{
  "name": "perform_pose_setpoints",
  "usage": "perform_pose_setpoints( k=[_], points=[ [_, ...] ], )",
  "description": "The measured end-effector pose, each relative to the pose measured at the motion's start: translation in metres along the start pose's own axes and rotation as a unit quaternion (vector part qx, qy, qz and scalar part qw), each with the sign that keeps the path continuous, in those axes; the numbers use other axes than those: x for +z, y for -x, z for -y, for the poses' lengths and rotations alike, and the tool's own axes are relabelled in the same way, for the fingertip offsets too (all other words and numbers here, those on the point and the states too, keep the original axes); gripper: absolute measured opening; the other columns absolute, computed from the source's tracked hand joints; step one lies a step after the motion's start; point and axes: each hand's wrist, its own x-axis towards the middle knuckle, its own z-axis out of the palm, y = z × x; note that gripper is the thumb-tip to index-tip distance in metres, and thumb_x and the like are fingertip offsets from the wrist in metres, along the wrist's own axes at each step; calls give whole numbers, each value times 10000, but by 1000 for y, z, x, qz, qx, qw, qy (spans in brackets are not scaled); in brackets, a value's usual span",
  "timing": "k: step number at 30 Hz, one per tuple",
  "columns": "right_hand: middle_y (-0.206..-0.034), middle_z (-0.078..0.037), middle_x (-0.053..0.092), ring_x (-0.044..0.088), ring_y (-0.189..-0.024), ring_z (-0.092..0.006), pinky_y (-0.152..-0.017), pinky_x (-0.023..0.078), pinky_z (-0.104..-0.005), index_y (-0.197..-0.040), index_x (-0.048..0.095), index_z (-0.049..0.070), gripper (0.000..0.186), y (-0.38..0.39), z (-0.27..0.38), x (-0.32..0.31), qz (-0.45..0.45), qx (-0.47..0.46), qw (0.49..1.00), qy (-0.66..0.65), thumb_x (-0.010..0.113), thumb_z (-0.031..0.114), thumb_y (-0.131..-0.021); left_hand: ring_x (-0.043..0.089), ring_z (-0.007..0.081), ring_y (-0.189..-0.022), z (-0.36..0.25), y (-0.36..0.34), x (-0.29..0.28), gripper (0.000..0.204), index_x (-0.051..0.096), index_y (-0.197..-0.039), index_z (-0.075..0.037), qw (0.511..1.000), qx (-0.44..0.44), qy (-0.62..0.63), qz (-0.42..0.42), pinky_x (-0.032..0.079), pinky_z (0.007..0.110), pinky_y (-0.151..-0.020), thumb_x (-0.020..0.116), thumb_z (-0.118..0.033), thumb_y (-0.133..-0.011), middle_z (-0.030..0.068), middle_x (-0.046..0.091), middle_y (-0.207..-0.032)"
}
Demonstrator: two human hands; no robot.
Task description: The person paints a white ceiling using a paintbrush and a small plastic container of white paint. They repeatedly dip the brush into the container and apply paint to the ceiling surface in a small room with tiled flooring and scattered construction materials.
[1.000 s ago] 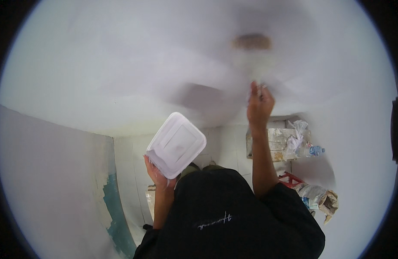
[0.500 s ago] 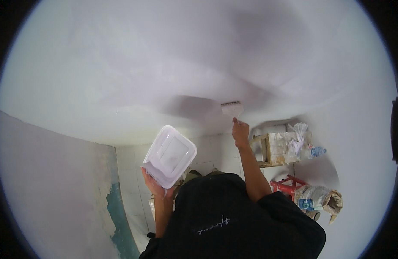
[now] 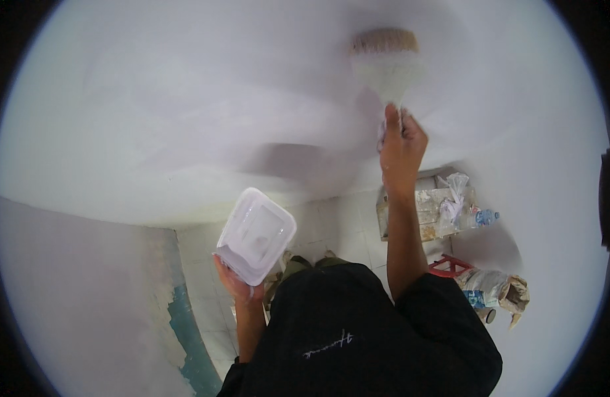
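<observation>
In my right hand is the handle of a wide brush, raised high on the white wall, its pale bristles pointing up; whether they touch the surface I cannot tell. My left hand grips the lower left corner of a white plastic tray with pale paint in it, held low at the left of centre. A shadow falls on the wall between tray and brush.
At right are a paint-stained wooden box with a plastic bag and water bottle, a red stool and a crumpled sack. A side wall with peeling teal paint stands left, above a tiled floor.
My right hand and the brush dipped to mid-wall half a second ago and are now up high. The tray has shifted slightly left and down from a second ago.
</observation>
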Motion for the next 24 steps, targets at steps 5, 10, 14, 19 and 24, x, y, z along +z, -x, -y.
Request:
perform_pose_setpoints(
  k=[5, 10, 14, 19, 24],
  points=[
    [-620, -188, 562, 583, -588, -353, -603, 445, -437, -868, 622, -12, 298, 26, -119, -8, -36, -95, 950, 295, 582, 278, -923, 432, 344, -1284, 2, -1, 3, 594, 351, -1400, -45, 1000, -15, -3, -18, 334, 528, -1083, 245, -476, -1004, 151, 432, -1396],
    [-728, -195, 634, 618, -705, -405, -670, 491, -464, -950, 648, 32, 239, 53, -100, -7, 10, -156, 935, 319, 578, 254, -894, 417, 345, -1295, 2, -1, 3, 590, 360, -1399, -52, 1000, -21, 4, -4, 309, 547, -1089, 243, -475, -1004, 148, 422, -1409],
    [-706, -210, 635, 638, -688, -400, -588, 500, -426, -919, 669, 7, 209, 56, -77, 8, 44, -139, 913, 382, 628, 207, -875, 474, 316, -1253, 4, -1, -5, 575, 394, -1382, -55, 1000, -22, -5, 11, 370, 485, -1066, 262, -473, -1010, 128, 463, -1379],
    [-693, -198, 640, 625, -622, -391, -568, 494, -445, -893, 672, 34, 188, 20, -127, -64, -116, -112, 874, 458, 632, 215, -867, 444, 316, -1275, -4, -1, 15, 552, 400, -1375, -82, 999, -13, 19, -47, 343, 506, -1075, 283, -473, -1003, 113, 457, -1383],
    [-704, -194, 641, 629, -657, -394, -610, 503, -455, -920, 669, 38, 198, 37, -118, -27, -60, -78, 876, 472, 620, 223, -870, 448, 310, -1269, -7, 3, -1, 526, 413, -1355, -89, 999, 6, 7, -32, 354, 499, -1065, 321, -463, -997, 106, 480, -1352]
  ],
)
